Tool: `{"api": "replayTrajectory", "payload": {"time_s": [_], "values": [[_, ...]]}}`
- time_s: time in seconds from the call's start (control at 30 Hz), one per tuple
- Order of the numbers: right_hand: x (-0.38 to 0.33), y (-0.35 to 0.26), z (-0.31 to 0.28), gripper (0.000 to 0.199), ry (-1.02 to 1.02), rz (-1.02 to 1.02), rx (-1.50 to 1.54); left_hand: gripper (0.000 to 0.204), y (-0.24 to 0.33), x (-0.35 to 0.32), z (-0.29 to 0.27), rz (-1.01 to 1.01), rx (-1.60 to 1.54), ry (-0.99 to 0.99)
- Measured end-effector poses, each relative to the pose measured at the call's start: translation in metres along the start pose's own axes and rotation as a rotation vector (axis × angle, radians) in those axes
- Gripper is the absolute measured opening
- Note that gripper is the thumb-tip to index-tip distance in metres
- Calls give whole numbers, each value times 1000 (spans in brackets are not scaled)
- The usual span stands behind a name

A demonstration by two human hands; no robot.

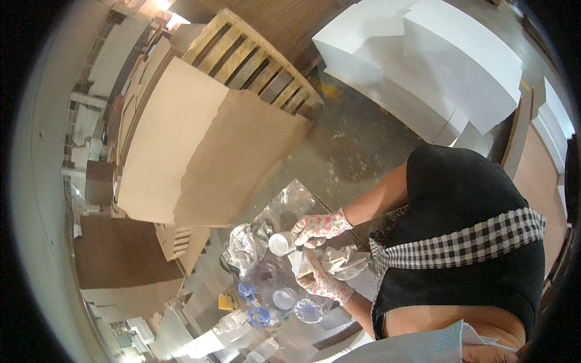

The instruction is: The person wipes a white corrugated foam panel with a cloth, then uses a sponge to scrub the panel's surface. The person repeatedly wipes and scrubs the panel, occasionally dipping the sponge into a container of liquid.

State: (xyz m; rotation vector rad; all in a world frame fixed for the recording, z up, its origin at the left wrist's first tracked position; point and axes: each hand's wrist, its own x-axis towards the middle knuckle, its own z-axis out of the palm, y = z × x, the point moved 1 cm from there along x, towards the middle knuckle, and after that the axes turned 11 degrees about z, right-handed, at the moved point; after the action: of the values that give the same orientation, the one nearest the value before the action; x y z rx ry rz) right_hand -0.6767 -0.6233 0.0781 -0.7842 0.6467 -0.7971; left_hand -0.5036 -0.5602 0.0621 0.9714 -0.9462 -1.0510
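My right hand (pixel 321 228), in a white glove with a pink floral pattern, is the upper one in the head view. Its fingers close on the side of a small round white container (pixel 280 244). In a matching glove, my left hand (pixel 325 285) is just below it, its fingers bent around a small pale object (pixel 297 262) whose kind is unclear. A crumpled white cloth (pixel 245 247) lies beyond the container. Beside my wrists is another wrinkled off-white cloth (pixel 345 261). Large clear plastic bottles (pixel 263 275) crowd close to my left hand, near a round white lid (pixel 284 298).
Blue rings (pixel 259 317), a yellow sponge (pixel 226 302) and a white bottle (pixel 230 322) are among the clutter. A big brown board (pixel 212 145) stands beyond the table (pixel 295 196), against a wooden pallet (pixel 254 60). Stacked white sheets (pixel 423 60) occupy the upper right.
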Motion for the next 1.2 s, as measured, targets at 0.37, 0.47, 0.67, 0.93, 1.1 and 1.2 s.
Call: {"api": "replayTrajectory", "payload": {"time_s": [0.37, 0.47, 0.67, 0.93, 1.1, 1.2], "values": [[9, 4, 2, 12, 345, -25, 117, 44, -11, -2, -5, 27, 31, 98], [11, 7, 1, 13, 309, -34, 192, 46, -12, -6, -5, 17, -5, 129], [22, 1, -13, 14, 497, 9, -4, 46, -2, -12, -5, 41, -41, 146], [79, -15, -15, 23, 428, -447, -850, 34, 14, -42, -11, -87, -30, 175], [94, 5, -20, 21, 406, -267, -617, 47, 38, -59, -14, -178, -78, 246], [96, 15, -29, 22, 437, -147, -520, 52, 47, -68, -16, -186, -110, 250]]}}
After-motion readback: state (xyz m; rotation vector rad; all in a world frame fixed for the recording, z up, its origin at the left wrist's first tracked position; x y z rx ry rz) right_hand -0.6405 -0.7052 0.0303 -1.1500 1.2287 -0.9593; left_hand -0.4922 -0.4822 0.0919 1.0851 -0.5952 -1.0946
